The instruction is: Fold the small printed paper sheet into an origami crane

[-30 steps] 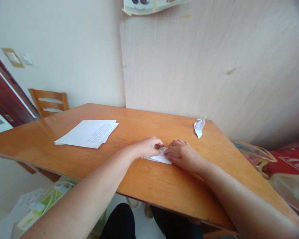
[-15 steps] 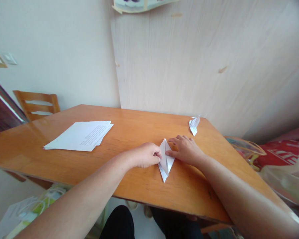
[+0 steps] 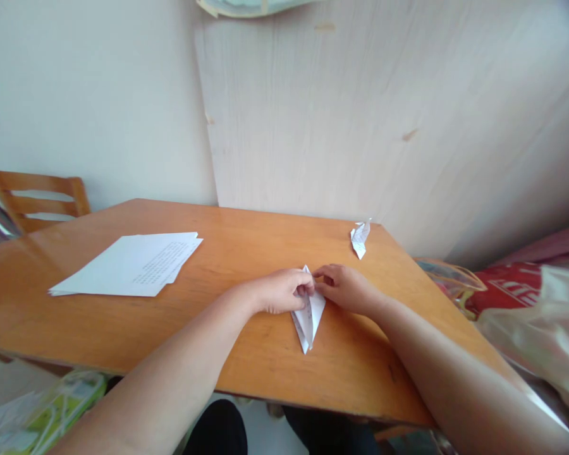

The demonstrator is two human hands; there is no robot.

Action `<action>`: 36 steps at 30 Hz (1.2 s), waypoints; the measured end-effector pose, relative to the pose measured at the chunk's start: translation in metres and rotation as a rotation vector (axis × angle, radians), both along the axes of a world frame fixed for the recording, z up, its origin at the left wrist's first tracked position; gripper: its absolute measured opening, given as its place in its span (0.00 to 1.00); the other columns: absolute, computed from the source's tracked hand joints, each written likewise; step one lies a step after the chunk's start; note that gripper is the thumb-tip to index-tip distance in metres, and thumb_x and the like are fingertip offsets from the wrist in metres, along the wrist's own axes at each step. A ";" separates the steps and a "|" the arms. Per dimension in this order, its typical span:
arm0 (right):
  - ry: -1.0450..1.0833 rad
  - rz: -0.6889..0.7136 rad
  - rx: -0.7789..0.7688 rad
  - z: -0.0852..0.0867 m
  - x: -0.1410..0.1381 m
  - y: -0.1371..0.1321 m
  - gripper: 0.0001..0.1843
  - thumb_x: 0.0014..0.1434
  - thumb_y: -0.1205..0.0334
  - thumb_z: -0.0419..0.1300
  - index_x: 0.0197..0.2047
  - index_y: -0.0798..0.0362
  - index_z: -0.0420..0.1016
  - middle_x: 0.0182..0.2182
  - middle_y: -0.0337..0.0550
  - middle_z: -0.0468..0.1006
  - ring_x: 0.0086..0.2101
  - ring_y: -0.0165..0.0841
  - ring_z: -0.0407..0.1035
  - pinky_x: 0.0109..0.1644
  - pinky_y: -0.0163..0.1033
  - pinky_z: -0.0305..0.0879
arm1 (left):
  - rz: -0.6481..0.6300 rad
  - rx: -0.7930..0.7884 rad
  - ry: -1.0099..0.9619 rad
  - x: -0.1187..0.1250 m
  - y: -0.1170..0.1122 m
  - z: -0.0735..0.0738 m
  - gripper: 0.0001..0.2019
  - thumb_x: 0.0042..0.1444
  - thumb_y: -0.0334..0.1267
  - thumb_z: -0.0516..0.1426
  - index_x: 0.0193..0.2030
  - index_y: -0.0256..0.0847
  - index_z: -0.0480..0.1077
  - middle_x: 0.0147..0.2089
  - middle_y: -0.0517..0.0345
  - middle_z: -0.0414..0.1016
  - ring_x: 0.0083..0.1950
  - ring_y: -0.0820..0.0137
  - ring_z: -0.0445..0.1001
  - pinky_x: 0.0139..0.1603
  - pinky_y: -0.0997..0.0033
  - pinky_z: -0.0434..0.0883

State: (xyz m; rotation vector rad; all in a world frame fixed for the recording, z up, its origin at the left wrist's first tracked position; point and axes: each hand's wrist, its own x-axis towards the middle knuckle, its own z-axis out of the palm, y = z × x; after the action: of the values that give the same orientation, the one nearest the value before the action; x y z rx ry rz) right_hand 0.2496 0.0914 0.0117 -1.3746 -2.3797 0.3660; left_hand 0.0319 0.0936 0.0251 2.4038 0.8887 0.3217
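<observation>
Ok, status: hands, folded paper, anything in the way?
Left hand and right hand at folded paper. Paper on wooden table, narrow point nearest the person. Printed sheets and folded-paper figure apart, not in the way.

Soft, fairly bright light leaves a faint shadow beside the right forearm. The wall darkens and blurs at upper right.

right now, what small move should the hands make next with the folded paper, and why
Perhaps steady the folded paper with the left hand while the right hand presses its layers flat toward the near tip: they look slightly parted there, and both hands are at the paper's far half.
</observation>
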 end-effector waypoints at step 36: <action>0.032 0.157 -0.430 0.022 -0.003 -0.028 0.03 0.55 0.66 0.59 0.35 0.52 0.72 0.28 0.36 0.73 0.29 0.29 0.66 0.30 0.33 0.58 | 0.043 0.035 -0.067 -0.017 -0.007 0.002 0.22 0.51 0.25 0.55 0.53 0.44 0.71 0.50 0.56 0.67 0.48 0.68 0.70 0.49 0.71 0.69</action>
State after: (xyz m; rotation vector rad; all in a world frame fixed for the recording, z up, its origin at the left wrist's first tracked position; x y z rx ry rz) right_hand 0.2465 0.0636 0.0339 -1.3357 -2.4828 0.9822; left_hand 0.0147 0.0862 0.0267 2.3931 0.9127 0.4350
